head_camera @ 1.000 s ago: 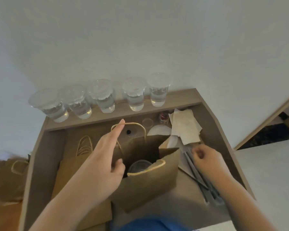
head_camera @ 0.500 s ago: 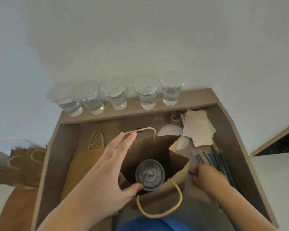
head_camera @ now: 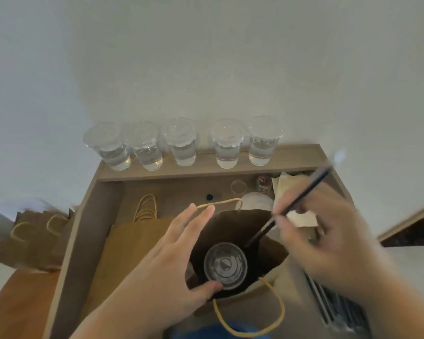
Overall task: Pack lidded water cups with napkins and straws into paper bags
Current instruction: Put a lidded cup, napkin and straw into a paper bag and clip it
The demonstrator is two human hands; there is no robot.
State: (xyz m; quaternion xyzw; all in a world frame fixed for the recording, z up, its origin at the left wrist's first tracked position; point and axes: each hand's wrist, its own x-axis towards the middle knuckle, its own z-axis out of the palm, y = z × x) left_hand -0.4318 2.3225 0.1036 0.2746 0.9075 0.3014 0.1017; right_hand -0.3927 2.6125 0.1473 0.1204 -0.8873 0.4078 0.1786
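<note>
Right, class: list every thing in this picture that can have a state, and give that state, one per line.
Paper bag: standing, mouth open.
Cup in the bag: upright, lidded.
Straw: pinched, tip inside the bag.
Left hand: fingers straight, spreading the bag's mouth.
Right hand: pinching the straw.
Five shelf cups: lidded, part full.
Spare bags: lying flat.

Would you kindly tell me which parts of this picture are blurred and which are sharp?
Head view: the right hand and the straw it pinches are smeared by motion; the left hand, the lidded cup in the bag and the cups on the shelf are fairly sharp; the bag's inside is in deep shadow.
</note>
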